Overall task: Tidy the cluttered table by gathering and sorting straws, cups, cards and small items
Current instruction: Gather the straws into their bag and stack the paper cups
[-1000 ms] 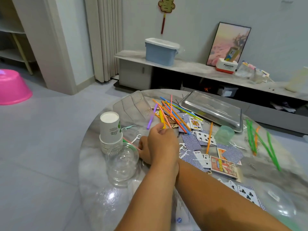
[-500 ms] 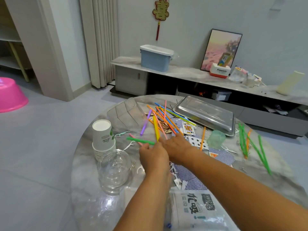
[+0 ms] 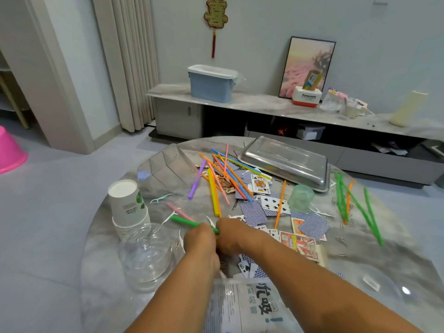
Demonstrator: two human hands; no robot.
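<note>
Both of my hands have drawn back toward me since a moment ago, and the green straw point(image 3: 189, 222) has come with them. From my head view, my left hand point(image 3: 200, 241) and right hand point(image 3: 231, 236) meet at lower centre, fingers curled round that straw's near end; its far end points toward the paper cups point(image 3: 127, 205) at left. Little looks sorted: mixed straws point(image 3: 223, 179) lie heaped at centre among playing cards point(image 3: 254, 212), more green straws point(image 3: 355, 203) sprawl at right, and dental picks are scattered about. A printed bag point(image 3: 247, 306) lies at the bottom edge, perhaps for the straws. The round marble table point(image 3: 105, 296) stands on grey floor, with a metal tray point(image 3: 286, 162) at its far edge and a low cabinet point(image 3: 177, 116) along the wall.
</note>
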